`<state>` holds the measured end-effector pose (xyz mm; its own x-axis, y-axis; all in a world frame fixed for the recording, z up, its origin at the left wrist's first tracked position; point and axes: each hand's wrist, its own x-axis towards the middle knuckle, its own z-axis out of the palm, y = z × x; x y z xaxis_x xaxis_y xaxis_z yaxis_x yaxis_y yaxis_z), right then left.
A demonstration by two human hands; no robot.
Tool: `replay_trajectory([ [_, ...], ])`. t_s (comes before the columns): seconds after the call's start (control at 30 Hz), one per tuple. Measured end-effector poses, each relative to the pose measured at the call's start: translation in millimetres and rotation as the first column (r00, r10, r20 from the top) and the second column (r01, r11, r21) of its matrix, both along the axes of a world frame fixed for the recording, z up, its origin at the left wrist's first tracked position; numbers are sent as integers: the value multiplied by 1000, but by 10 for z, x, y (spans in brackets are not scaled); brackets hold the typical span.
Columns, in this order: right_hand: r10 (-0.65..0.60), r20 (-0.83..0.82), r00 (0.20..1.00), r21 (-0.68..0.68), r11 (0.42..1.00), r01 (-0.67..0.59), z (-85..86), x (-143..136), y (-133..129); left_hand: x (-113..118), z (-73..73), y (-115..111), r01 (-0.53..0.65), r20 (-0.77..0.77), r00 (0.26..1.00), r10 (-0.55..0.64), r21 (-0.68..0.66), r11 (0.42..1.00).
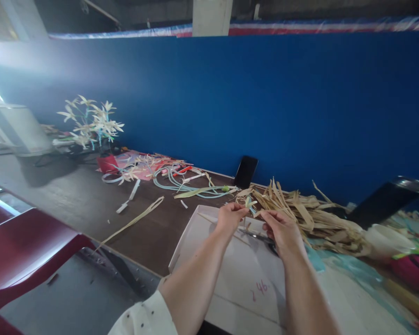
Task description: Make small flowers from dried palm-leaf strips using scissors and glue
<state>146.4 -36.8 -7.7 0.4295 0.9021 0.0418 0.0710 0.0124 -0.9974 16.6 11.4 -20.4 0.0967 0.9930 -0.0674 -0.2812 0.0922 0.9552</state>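
Note:
Over a white cardboard tray (230,279), my left hand (231,217) pinches a small pale flower (250,203) made of dried leaf strips, with a bit of light blue at its stem. My right hand (280,227) is close beside it, thumb and forefinger closed on a short tan strip (258,214) near the flower. Scissors (256,235) with dark handles show just under my right hand; whether they touch it, I cannot tell. A bundle of dried tan leaves (321,218) lies right behind that hand.
A blue partition (209,107) borders the back. A phone (246,171) leans there. Left are a flower arrangement (94,123), blue cord (164,179) and a long strip (134,218). Right are a black bottle (387,202), white cup (387,239) and pink pouch (414,272). A red chair (31,246) stands front left.

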Motion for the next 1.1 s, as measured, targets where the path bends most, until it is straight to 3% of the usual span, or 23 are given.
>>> replay_trajectory([
  [0.33,-28,217,976,163,987,-8,45,-7,-42,-10,18,-14,-6,-13,1000,6,-4,1000],
  [0.57,-18,296,955,136,990,-24,108,-36,-66,-19,36,-29,-10,-14,1000,11,8,1000],
  [0.67,13,219,976,104,994,-36,73,-18,-49,-22,41,-32,-12,-4,1000,12,5,1000],
  [0.83,44,-111,993,45,998,-39,57,-21,-37,-19,59,-32,-14,-1,1000,14,-12,1000],
  [0.93,39,-164,986,36,999,-34,65,-16,-45,-17,56,-29,-10,1,1000,10,-14,1000],
  [1.0,18,-57,998,-11,1000,-18,48,11,-41,-19,42,-24,-4,-4,1000,4,-6,1000],
  [1.1,9,279,960,-125,992,27,10,67,-24,-25,13,-14,1,-23,1000,0,17,1000],
])
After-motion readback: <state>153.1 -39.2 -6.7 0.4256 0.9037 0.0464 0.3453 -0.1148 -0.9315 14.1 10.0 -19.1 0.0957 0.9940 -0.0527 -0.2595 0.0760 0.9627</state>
